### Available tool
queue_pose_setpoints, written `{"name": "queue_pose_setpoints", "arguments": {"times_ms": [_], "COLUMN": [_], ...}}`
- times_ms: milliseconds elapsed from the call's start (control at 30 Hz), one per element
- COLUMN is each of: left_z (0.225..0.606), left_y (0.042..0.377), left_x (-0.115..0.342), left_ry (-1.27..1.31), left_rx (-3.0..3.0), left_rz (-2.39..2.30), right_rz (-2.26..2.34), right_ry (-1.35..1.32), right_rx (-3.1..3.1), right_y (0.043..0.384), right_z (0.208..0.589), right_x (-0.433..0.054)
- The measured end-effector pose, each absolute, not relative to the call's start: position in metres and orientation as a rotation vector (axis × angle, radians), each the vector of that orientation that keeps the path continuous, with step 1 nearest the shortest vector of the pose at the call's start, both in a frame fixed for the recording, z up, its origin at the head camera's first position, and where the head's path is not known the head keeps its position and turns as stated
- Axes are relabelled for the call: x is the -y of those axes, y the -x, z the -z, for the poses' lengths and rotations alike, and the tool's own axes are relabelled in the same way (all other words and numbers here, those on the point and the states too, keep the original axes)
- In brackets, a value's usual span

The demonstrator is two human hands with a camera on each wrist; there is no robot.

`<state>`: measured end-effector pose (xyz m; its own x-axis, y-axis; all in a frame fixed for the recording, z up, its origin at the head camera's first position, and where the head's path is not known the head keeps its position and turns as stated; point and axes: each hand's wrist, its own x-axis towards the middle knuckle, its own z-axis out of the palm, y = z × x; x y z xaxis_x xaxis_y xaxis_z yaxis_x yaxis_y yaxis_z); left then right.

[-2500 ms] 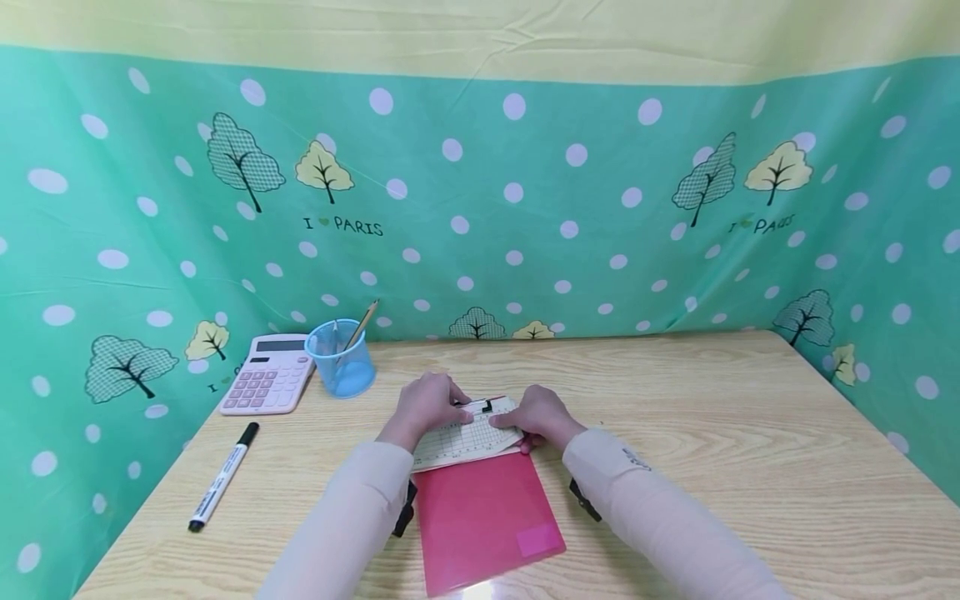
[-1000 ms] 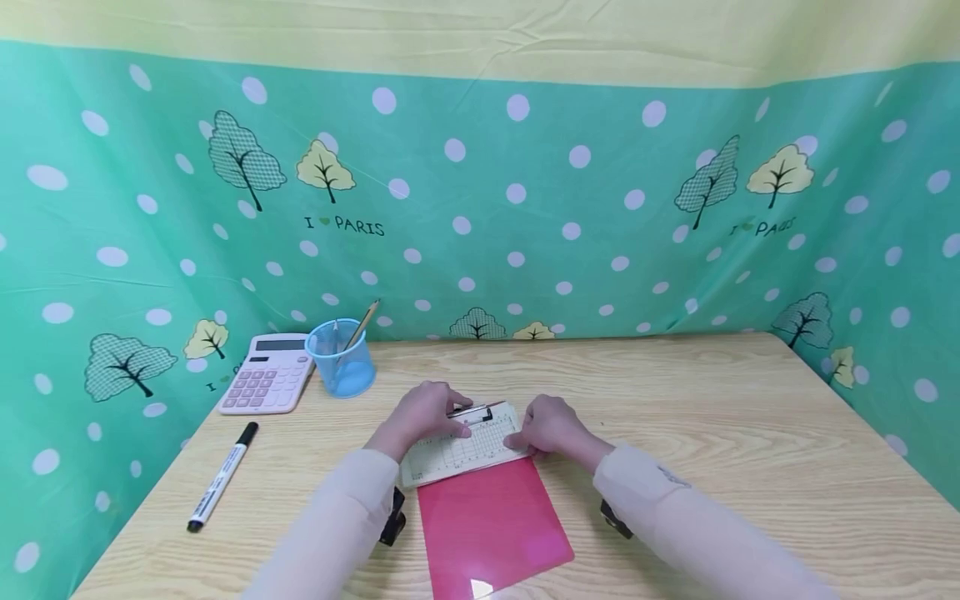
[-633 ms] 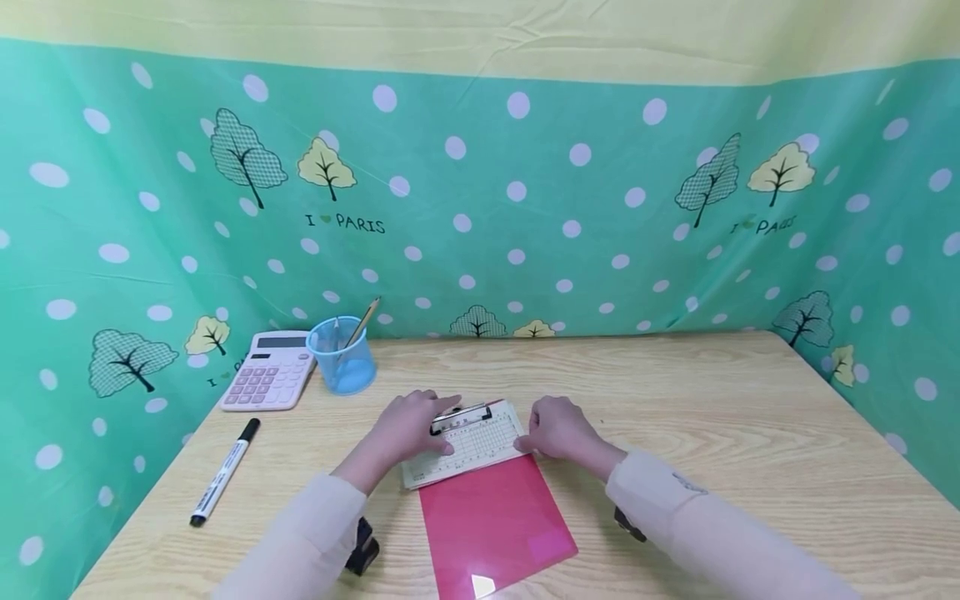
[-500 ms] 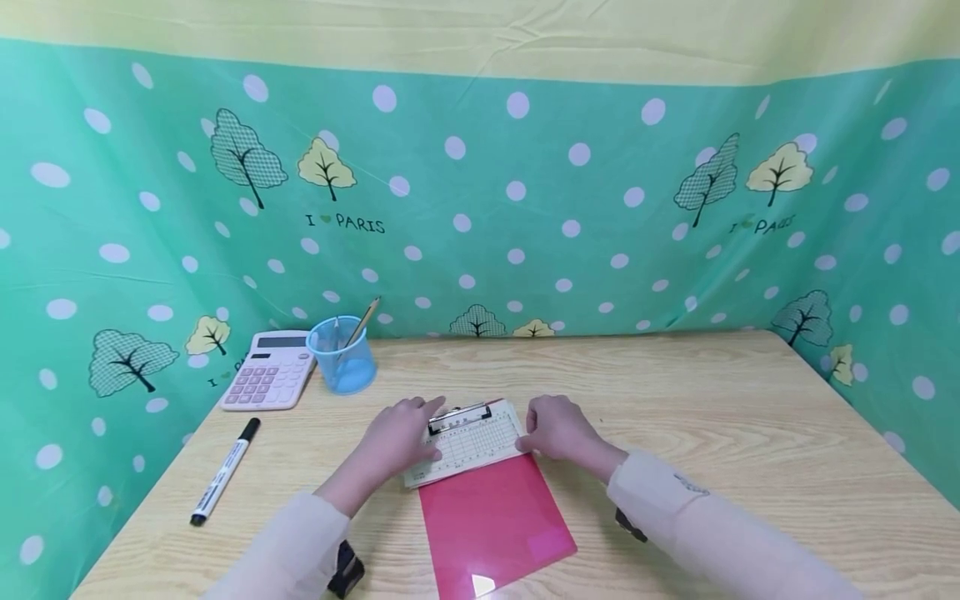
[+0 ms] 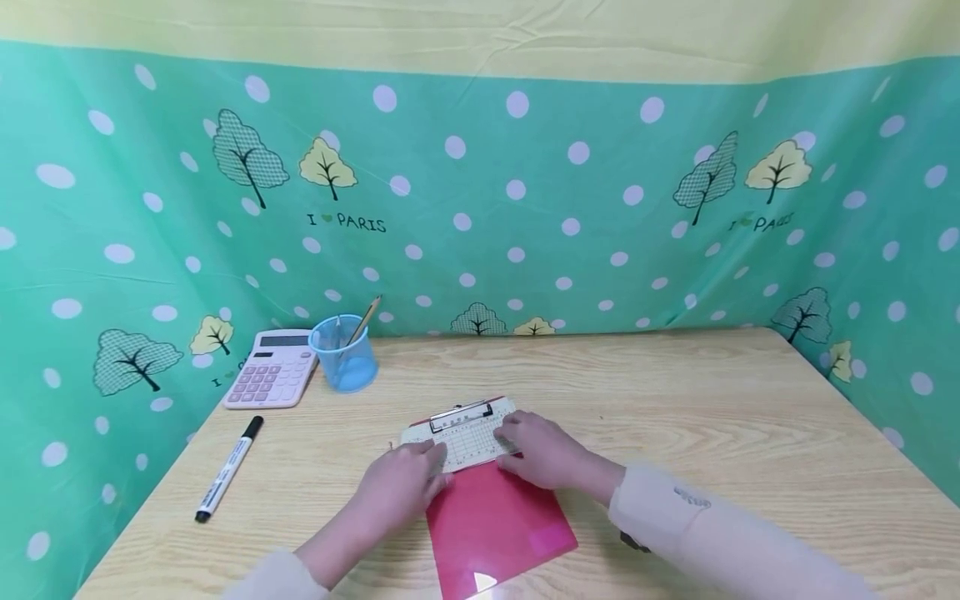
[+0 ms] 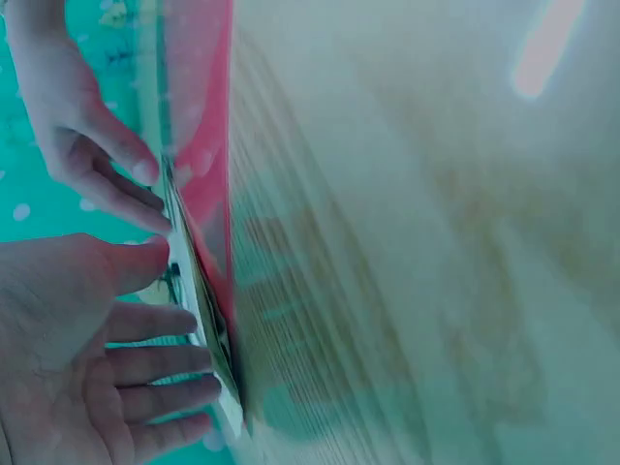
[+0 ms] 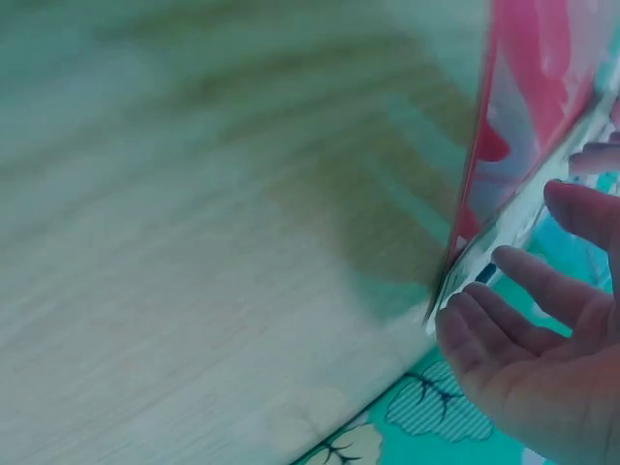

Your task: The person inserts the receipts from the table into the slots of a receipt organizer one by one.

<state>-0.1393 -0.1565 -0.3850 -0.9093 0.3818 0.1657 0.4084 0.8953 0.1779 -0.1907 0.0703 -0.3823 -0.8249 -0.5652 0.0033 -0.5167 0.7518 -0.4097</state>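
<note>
A glossy red clipboard lies on the table with its metal clip at the far end. Under the clip sits a short stack of printed grid paper, covering only the upper part of the board. My left hand touches the paper's lower left, its fingers extended in the left wrist view. At the lower right of the paper rests my right hand, fingers slightly bent and gripping nothing in the right wrist view. The paper's edges stand slightly off the board in the left wrist view.
To the left lies a black-capped marker. Behind it are a pink calculator and a blue mesh pen cup holding a pencil. A patterned green curtain closes off the back and sides of the wooden table.
Both hands were up near the clip, holding the paper. The left hand has let go of the clip area and drawn down-left; the right has shifted onto the lower right edge. The clip now shows fully.
</note>
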Motion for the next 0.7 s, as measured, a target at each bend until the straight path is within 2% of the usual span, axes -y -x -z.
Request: {"name": "queue_pose_setpoints", "arguments": {"times_ms": [300, 700], "left_z": [0.391, 0.389], "left_y": [0.128, 0.154], "left_x": [0.152, 0.138], "left_ry": [0.6, 0.689], "left_rx": [2.988, 3.028], "left_rz": [0.203, 0.229], "right_rz": [0.425, 0.465], "right_ry": [0.906, 0.824], "right_rx": [-2.759, -2.771], "right_y": [0.173, 0.174], "right_z": [0.381, 0.386], "right_x": [-0.079, -0.1]}}
